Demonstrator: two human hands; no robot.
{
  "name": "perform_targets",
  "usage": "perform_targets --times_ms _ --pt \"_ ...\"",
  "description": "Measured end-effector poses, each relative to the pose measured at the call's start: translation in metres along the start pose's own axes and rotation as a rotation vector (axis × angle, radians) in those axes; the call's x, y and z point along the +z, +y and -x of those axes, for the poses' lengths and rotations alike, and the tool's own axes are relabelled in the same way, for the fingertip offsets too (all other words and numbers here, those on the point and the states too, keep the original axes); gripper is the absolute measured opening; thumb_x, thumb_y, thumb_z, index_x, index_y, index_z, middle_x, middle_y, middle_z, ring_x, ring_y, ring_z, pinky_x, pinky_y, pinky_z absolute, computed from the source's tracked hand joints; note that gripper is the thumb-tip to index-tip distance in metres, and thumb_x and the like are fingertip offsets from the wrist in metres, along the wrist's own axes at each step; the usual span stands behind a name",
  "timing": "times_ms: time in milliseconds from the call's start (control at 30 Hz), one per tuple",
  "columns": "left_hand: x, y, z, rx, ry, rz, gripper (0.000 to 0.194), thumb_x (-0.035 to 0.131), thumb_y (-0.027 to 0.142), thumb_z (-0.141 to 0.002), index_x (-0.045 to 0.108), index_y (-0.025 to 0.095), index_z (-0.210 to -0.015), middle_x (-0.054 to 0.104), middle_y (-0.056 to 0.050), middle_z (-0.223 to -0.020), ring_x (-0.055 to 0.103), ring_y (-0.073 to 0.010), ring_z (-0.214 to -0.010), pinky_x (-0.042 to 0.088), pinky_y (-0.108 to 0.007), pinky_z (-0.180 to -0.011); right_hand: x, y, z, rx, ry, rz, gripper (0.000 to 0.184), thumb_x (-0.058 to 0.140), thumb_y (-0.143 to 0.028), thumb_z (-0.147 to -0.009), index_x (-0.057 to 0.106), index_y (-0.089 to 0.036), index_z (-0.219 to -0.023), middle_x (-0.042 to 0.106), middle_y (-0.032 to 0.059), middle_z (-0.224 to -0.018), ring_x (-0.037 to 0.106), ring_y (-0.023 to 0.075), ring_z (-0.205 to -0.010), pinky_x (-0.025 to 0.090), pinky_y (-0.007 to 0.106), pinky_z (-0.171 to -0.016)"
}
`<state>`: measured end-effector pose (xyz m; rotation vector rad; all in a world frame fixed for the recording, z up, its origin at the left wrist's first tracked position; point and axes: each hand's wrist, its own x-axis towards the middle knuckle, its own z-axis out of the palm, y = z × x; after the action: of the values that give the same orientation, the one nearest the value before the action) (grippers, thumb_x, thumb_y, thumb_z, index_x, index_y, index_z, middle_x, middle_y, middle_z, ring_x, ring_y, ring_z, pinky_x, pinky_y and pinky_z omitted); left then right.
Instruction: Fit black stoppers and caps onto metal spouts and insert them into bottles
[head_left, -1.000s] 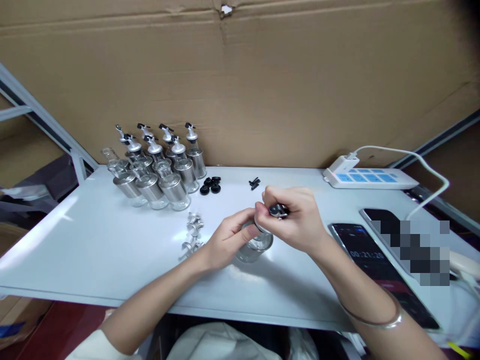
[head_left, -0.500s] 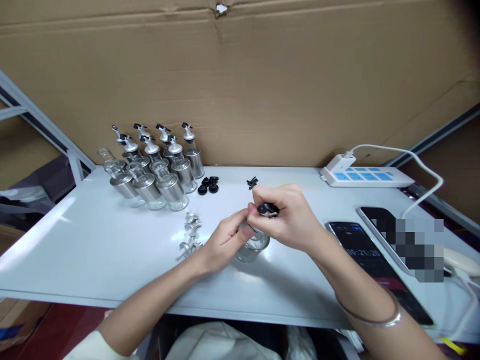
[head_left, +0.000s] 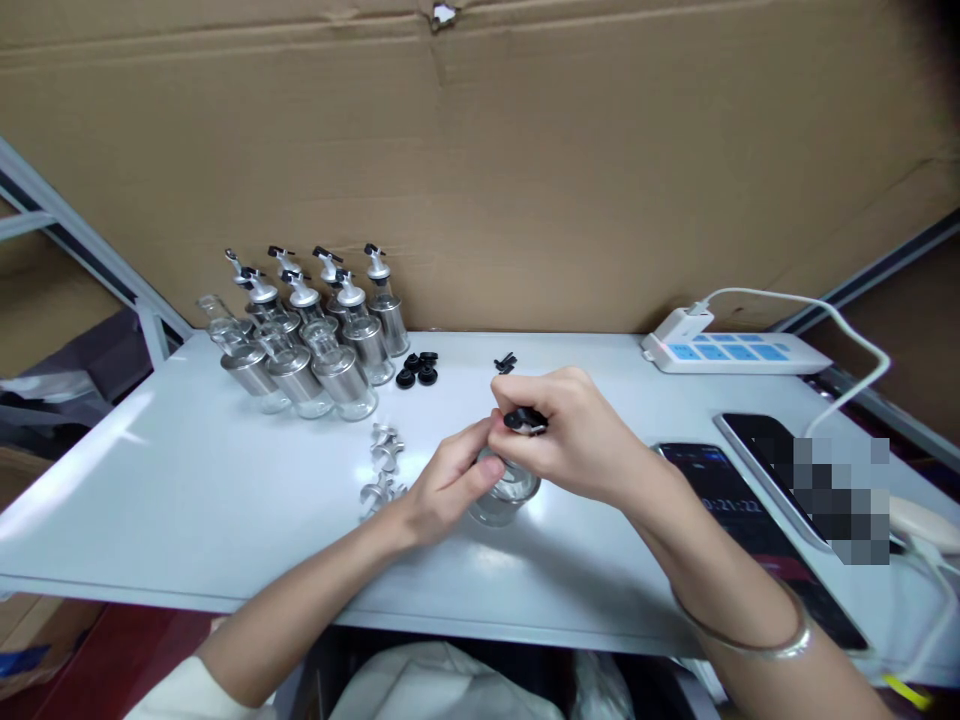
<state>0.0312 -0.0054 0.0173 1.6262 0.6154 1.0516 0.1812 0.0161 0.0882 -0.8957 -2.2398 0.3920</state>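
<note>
In front of me a glass bottle (head_left: pixel 504 508) stands on the white table, and my left hand (head_left: pixel 450 480) is wrapped around its neck. My right hand (head_left: pixel 581 430) grips a pourer spout (head_left: pixel 526 420) over the bottle's mouth; only its black tip shows between thumb and fingers. Where spout and bottle meet is hidden by my hands. Left of my left hand lie several silver pourer tops (head_left: pixel 386 450). Several black stoppers (head_left: pixel 417 370) sit further back, and a few small black flip caps (head_left: pixel 505 363) lie beyond my right hand.
At the back left stand several steel-banded glass bottles (head_left: pixel 345 385), some with pourers and some without. A power strip (head_left: pixel 739 352) with a charger is at the back right. A phone showing a timer (head_left: pixel 757 550) and another phone (head_left: pixel 765 450) lie right of my right arm.
My right hand has shifted slightly left with the spout, whose black tip has turned a little. My left hand stays on the bottle.
</note>
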Motion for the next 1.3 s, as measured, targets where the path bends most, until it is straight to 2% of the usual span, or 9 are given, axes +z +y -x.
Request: perform_targets --times_ms 400,500,567,667,767,833,933,1100,1300 --pt "0.0 0.004 -0.001 -0.099 0.015 -0.02 0.053 0.044 0.063 -0.088 0.061 0.015 -0.101 0.063 -0.007 -0.095 0.056 -0.0213 -0.089 0.045 -0.03 -0.081 0.011 0.006 0.015 0.002 0.224 -0.128 0.029 0.056 -0.019 -0.076 0.032 -0.022 -0.06 0.031 -0.0078 -0.052 0.025 0.0071 -0.046 0.023 0.02 -0.044" --pt "0.0 0.006 -0.001 -0.115 0.024 -0.02 0.058 0.044 0.065 -0.087 0.062 0.014 -0.106 0.064 -0.008 -0.096 0.057 -0.0215 -0.089 0.045 -0.03 -0.079 0.018 0.024 0.023 0.097 0.166 -0.448 0.033 0.063 -0.05 -0.078 0.047 -0.021 -0.075 0.039 -0.0067 -0.057 0.032 0.0089 -0.048 0.029 0.021 -0.045" --pt "0.0 0.006 -0.001 -0.109 0.008 -0.022 0.061 0.044 0.067 -0.086 0.061 0.013 -0.109 0.065 -0.01 -0.098 0.058 -0.022 -0.089 0.045 -0.03 -0.079 0.021 0.037 0.028 0.18 0.054 -0.711 0.057 0.055 -0.075 -0.072 0.051 -0.022 -0.092 0.042 -0.0061 -0.059 0.037 0.0106 -0.049 0.032 0.022 -0.045" --pt "0.0 0.006 -0.002 -0.096 -0.017 -0.014 0.064 0.042 0.068 -0.086 0.062 0.013 -0.11 0.066 -0.012 -0.102 0.06 -0.0236 -0.092 0.045 -0.031 -0.081 0.021 0.048 0.034 0.246 -0.04 -0.877 0.071 0.041 -0.087 -0.068 0.053 -0.022 -0.094 0.046 -0.0036 -0.063 0.041 0.0124 -0.052 0.037 0.024 -0.049" --pt "0.001 0.006 -0.002 -0.084 0.011 -0.027 0.063 0.043 0.067 -0.086 0.062 0.013 -0.111 0.067 -0.012 -0.104 0.06 -0.0237 -0.092 0.045 -0.032 -0.081 0.017 0.048 0.039 0.233 -0.102 -0.789 0.07 0.061 -0.081 -0.06 0.055 -0.021 -0.096 0.054 0.0009 -0.078 0.052 0.0161 -0.068 0.045 0.027 -0.061" --pt "0.001 0.005 -0.002 -0.074 0.027 -0.03 0.061 0.044 0.065 -0.086 0.062 0.013 -0.113 0.067 -0.012 -0.105 0.061 -0.024 -0.094 0.046 -0.032 -0.082 0.014 0.045 0.04 0.252 -0.155 -0.68 0.073 0.082 -0.063 -0.051 0.054 -0.022 -0.105 0.059 0.0048 -0.096 0.057 0.0205 -0.086 0.048 0.03 -0.074" --pt "0.002 0.005 -0.002 -0.028 0.022 -0.008 0.055 0.046 0.06 -0.089 0.061 0.015 -0.116 0.065 -0.013 -0.114 0.061 -0.0258 -0.103 0.047 -0.033 -0.087 0.013 0.042 0.041 0.314 -0.245 -0.613 0.071 0.088 -0.039 -0.053 0.053 -0.021 -0.113 0.059 0.0074 -0.113 0.057 0.0241 -0.103 0.048 0.034 -0.085" --pt "0.004 0.004 -0.002 0.033 -0.012 -0.024 0.05 0.05 0.051 -0.091 0.055 0.018 -0.127 0.056 -0.014 -0.133 0.055 -0.0295 -0.119 0.045 -0.037 -0.096 0.011 0.044 0.044 0.35 -0.368 -0.614 0.068 0.087 -0.03 -0.056 0.056 -0.021 -0.115 0.064 0.0048 -0.11 0.06 0.0236 -0.102 0.049 0.037 -0.09" --pt "0.005 0.005 -0.003 -0.042 0.081 -0.128 0.041 0.054 0.036 -0.089 0.054 0.017 -0.126 0.059 -0.012 -0.13 0.057 -0.0268 -0.114 0.045 -0.036 -0.096 0.013 0.045 0.045 0.339 -0.284 -0.592 0.063 0.086 -0.028 -0.058 0.058 -0.022 -0.114 0.067 0.0057 -0.107 0.065 0.0257 -0.099 0.053 0.04 -0.088"
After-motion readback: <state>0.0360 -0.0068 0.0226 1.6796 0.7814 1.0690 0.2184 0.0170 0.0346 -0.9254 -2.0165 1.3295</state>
